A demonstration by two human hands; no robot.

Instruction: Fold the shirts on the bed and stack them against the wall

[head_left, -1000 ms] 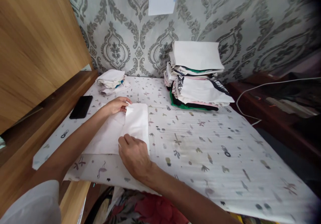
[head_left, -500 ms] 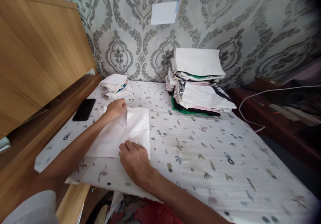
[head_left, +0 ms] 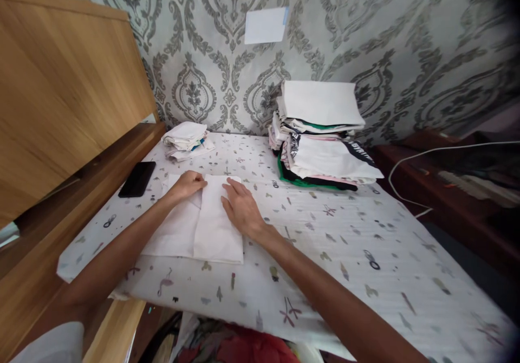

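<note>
A white cloth [head_left: 217,233] lies partly folded on the patterned sheet, its right part doubled over in a narrow panel. My left hand [head_left: 187,186] pinches the cloth by the far end of that panel's left edge. Flat on the upper right of the panel rests my right hand [head_left: 242,207], fingers stretched out and apart. Beyond my left hand sits a small pile of folded white cloths [head_left: 186,137].
A tall stack of folded clothes [head_left: 325,135] stands against the wall at back right. A black phone [head_left: 137,179] lies at left beside the wooden furniture [head_left: 73,92]. A white cable [head_left: 406,160] hangs past the right edge of the patterned sheet [head_left: 325,276].
My right hand has moved from the near edge of the cloth to its far right, its fingers opening out flat. The cloth's right part now lies folded over as a panel.
</note>
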